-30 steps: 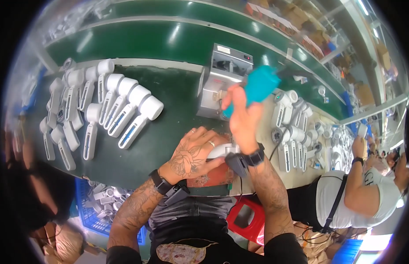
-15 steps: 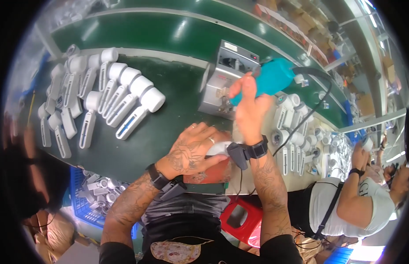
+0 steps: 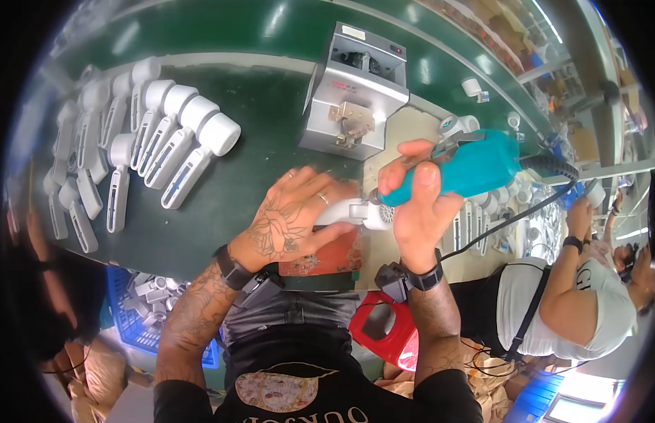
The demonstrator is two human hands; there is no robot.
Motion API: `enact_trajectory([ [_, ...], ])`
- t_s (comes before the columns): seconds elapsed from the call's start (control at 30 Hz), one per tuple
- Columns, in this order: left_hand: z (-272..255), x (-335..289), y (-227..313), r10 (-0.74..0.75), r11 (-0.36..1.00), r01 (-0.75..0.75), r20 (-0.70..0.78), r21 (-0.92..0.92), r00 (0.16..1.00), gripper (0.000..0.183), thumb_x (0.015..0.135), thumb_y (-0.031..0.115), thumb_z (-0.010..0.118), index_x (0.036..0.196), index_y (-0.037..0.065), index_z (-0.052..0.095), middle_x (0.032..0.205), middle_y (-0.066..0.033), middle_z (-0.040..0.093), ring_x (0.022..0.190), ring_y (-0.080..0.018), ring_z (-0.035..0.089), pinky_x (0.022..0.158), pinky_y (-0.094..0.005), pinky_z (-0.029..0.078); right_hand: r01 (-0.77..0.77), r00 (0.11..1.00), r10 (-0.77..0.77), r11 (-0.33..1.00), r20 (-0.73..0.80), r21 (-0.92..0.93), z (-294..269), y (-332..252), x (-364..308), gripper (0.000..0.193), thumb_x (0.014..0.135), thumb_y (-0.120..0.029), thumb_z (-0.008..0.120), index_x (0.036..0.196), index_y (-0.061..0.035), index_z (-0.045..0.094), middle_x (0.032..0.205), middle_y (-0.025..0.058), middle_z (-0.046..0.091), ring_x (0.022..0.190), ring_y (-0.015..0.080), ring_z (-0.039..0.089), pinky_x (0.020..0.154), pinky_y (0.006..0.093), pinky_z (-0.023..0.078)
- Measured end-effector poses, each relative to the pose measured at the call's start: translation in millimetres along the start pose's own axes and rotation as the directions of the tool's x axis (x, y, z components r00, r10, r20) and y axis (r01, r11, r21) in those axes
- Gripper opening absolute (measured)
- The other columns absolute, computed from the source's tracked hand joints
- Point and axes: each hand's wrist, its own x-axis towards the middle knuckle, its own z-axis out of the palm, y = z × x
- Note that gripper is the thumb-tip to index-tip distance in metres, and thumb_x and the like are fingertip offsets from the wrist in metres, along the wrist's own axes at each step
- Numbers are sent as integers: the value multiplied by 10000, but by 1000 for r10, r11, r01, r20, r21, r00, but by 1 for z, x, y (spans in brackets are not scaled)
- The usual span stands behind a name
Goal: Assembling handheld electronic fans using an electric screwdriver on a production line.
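My right hand [image 3: 427, 218] is wrapped round a teal electric screwdriver [image 3: 479, 166] with a black cord. Its tip points down and left, close to the round head of a white handheld fan [image 3: 359, 213]; whether it touches, I cannot tell. With thumb and fingers, my left hand [image 3: 281, 224] holds the fan by its handle, mostly hidden under the palm. Beneath it lies a reddish mat [image 3: 317, 261]. Just beyond the hands stands a silver screw feeder [image 3: 352, 99] with a dark opening on top and a metal fitting in front.
Several white fans [image 3: 179, 151] lie in rows on the green table [image 3: 250, 148] at left. More fans [image 3: 475, 225] lie at right, past the screwdriver. Below the table are a blue crate [image 3: 133, 331] of white parts and a red stool [image 3: 387, 331]. A co-worker [image 3: 524, 303] sits at right.
My right hand has brought the screwdriver down and right from the screw feeder, its tip now beside the fan's head. My left hand still holds the fan. The whole view has shifted slightly.
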Motion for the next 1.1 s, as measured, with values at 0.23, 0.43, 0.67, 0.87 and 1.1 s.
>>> enact_trajectory([
  [0.23,4,0,-2,3,1000,-3,-3,11,1000,478,814,306,729,1238,116,618,1070,-74,600,945,-281,548,860,-402,445,-38,998,35,997,44,68,-2,14,-5,463,985,-417,585,1035,35,497,735,94,543,655,193,538,606,330,449],
  [0.43,5,2,-1,8,999,-8,-1,39,1000,446,814,290,726,1208,110,615,1095,-71,594,969,-289,546,858,-419,447,0,995,-11,994,98,111,-4,21,-3,409,999,-397,565,968,0,474,739,99,535,654,186,529,603,338,451],
  [0.67,3,2,0,-9,1000,9,15,9,1000,404,799,285,747,1135,92,632,1103,-83,598,1002,-304,550,881,-441,444,-50,994,50,999,93,5,3,12,4,422,1000,-401,567,996,20,527,697,72,544,639,169,553,581,320,456],
  [0.87,-1,-2,3,-15,1000,16,-5,16,1000,353,829,309,720,1075,66,649,1082,-107,608,1006,-324,556,887,-455,441,153,988,-154,972,9,-177,25,5,56,334,1034,-314,520,1023,15,579,712,34,576,661,122,571,604,278,442],
  [1.1,-2,-1,6,36,999,-35,-7,38,999,387,869,264,628,1212,87,607,1074,-86,588,972,-288,545,897,-415,439,145,987,-146,989,-64,-15,41,27,68,253,1026,-254,539,947,-16,570,700,30,592,650,113,568,590,266,434],
])
